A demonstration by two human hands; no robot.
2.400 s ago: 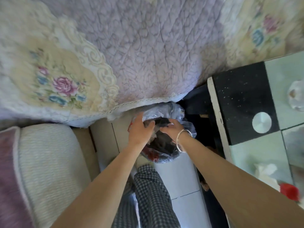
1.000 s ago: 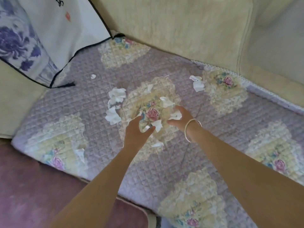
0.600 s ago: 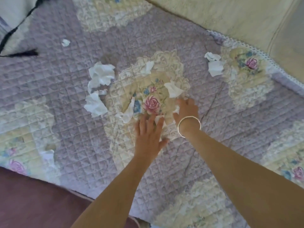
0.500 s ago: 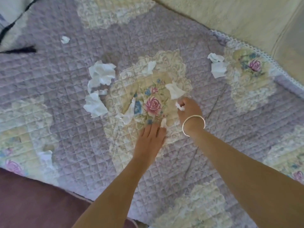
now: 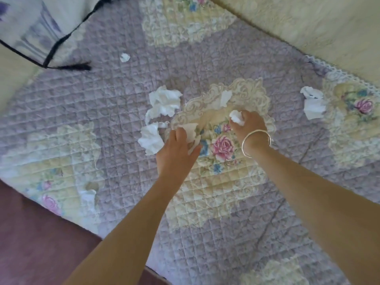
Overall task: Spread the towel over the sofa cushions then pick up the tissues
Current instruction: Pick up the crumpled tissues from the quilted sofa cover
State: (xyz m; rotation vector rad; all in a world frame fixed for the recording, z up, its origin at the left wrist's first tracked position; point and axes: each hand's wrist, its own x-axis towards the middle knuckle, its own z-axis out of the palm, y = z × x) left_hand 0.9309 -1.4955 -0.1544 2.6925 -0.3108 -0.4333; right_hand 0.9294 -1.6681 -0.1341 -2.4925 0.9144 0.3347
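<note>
A lilac quilted towel (image 5: pixel 123 112) with cream floral patches lies flat over the sofa seat. Several crumpled white tissues are scattered on it. My left hand (image 5: pixel 176 151) pinches a tissue (image 5: pixel 190 130) at the left edge of the central rose patch. My right hand (image 5: pixel 249 124), with a silver bangle on its wrist, grips a small white wad (image 5: pixel 236 118). Loose tissues lie just left of my left hand (image 5: pixel 151 138) and above it (image 5: pixel 164 100). Another pair of tissues (image 5: pixel 312 104) sits far right, and a tiny scrap (image 5: pixel 124 57) lies near the pillow.
A white pillow (image 5: pixel 30 27) with blue print and black piping leans at the top left. The cream sofa backrest (image 5: pixel 308 23) runs along the top right. A purple surface (image 5: pixel 37 243) shows below the towel's front edge. One more tissue (image 5: pixel 88 195) lies near that edge.
Both hands left the plastic bag on the floor and came to the sofa seat. In the last half second my left hand moved up-left onto a tissue and my right hand closed on a wad.
</note>
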